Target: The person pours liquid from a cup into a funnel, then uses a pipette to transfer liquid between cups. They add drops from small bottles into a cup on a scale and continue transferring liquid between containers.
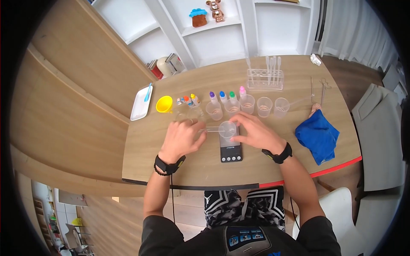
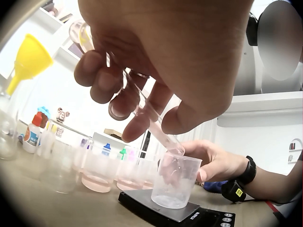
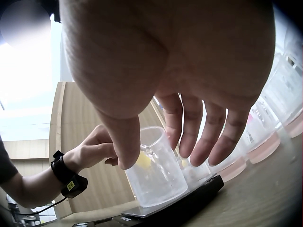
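Note:
A clear plastic cup [image 2: 176, 182] stands on the black digital scale [image 1: 231, 154] in front of the body. My left hand [image 1: 183, 137] holds a clear tube [image 2: 163, 135] between thumb and fingers, tipped downward with its end at the cup's rim. A clear streak runs down inside the cup in the right wrist view. Around the cup's far side, my right hand [image 1: 260, 133] steadies it, with the thumb [image 3: 127, 142] and index finger on either side near the rim. The tube's upper part is partly hidden behind the left fingers.
Behind the scale stand several plastic cups [image 1: 265, 106], some with pink liquid, and small dropper bottles [image 1: 222, 96]. A yellow funnel [image 1: 164, 104] and white tray [image 1: 141, 105] are left. Right are a pipette rack [image 1: 265, 80], blue cloth [image 1: 318, 134] and metal tools [image 1: 323, 89].

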Demonstrator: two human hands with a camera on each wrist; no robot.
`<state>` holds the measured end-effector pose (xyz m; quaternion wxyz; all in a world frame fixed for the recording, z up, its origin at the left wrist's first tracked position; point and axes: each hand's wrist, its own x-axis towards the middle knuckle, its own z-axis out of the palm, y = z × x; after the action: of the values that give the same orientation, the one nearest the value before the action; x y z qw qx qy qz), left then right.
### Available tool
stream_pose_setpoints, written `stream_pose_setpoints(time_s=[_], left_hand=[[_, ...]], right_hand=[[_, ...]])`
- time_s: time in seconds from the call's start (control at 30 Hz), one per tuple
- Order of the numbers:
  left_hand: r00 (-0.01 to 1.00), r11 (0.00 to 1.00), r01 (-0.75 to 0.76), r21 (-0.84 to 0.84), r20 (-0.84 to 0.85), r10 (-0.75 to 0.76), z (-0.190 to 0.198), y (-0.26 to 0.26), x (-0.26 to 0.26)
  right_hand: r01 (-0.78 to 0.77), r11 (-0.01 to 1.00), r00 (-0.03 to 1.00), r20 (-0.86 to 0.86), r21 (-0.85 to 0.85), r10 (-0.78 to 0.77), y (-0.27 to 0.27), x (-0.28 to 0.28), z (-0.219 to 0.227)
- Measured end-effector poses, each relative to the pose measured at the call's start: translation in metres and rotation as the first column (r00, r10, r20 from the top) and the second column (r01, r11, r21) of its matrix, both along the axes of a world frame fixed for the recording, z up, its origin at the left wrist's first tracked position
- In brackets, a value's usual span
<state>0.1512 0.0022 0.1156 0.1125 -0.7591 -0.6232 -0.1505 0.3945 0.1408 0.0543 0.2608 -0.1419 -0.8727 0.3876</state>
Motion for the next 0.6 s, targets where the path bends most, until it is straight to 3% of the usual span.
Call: stream_pose_setpoints(time_s=[0.6], left_hand=[[0.975,0.997,0.077,0.029,-0.212,-0.069,0.018,0.004,0.003]], right_hand=[[0.0,1.0,1.0,0.002,0.025,0.0,0.001,0.001,-0.006]])
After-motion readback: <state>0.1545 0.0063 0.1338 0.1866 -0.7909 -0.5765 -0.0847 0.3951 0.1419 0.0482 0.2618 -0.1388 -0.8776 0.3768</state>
